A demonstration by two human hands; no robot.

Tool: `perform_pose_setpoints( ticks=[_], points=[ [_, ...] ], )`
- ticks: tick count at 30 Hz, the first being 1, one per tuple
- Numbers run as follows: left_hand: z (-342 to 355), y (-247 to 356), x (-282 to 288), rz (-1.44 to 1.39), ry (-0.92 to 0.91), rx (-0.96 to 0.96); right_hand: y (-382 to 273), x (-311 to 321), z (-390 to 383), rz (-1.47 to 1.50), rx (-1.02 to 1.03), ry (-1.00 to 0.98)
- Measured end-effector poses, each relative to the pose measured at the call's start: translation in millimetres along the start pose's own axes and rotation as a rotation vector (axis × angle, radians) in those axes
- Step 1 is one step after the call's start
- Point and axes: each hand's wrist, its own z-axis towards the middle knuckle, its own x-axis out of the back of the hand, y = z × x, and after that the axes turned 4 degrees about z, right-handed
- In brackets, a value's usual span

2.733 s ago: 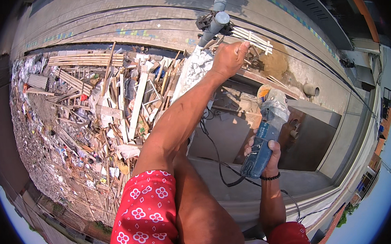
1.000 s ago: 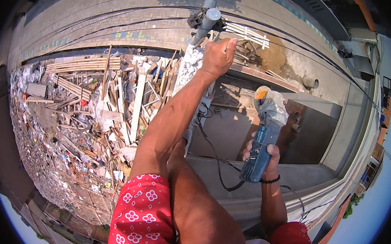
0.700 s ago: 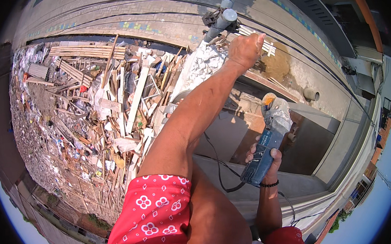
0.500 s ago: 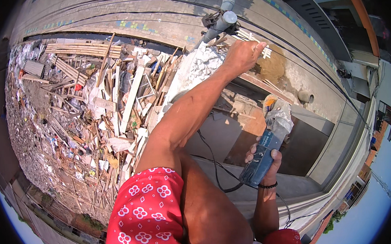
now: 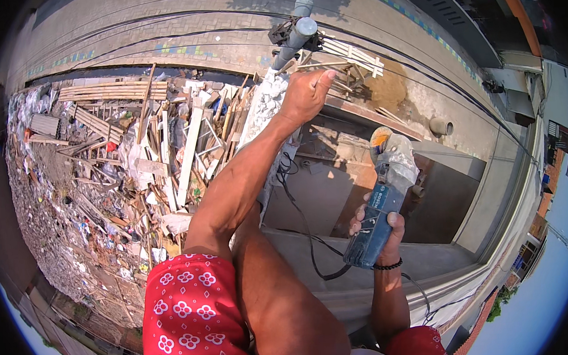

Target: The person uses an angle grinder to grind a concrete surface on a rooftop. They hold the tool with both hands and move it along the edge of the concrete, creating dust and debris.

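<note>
My right hand point(image 5: 391, 233) is wrapped round the blue body of an angle grinder point(image 5: 374, 221). The grinder points up and away, its dusty grey head point(image 5: 400, 160) above the hand and an orange disc point(image 5: 379, 137) at the far end. A black cord runs from its lower end. My left hand point(image 5: 305, 97) is held out at the end of a stretched arm, fingers curled in and thumb to the right. Whatever is inside those fingers, if anything, is hidden. It appears beside a ledge strewn with white rubble point(image 5: 268, 103).
Far below on the left lies a heap of scrap wood and rubbish point(image 5: 191, 150). A grey pole point(image 5: 301, 30) with black cables rises beyond my left hand. Right of the grinder are a dark panel point(image 5: 438, 200) and a concrete ledge point(image 5: 494, 207). Loose cord point(image 5: 306, 222) hangs near my leg.
My left hand has moved left, uncovering the pale sticks behind it and now covering part of the white rubble. The whole view has shifted a little. The grinder stays in my right hand.
</note>
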Motion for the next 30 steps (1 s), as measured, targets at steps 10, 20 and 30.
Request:
perform_pose_setpoints(
  ticks=[10, 20, 30],
  points=[
    [53, -6, -48, 0.453, 0.145, 0.041, 9, 13, -3, 0.023, -0.035, 0.027],
    [35, 3, -38, 0.171, -0.002, 0.019, 9, 2, -4, -0.027, -0.010, 0.036],
    [-26, 5, 10, -0.011, 0.062, 0.026, 6, -3, -1, -0.025, -0.028, 0.002]
  ],
)
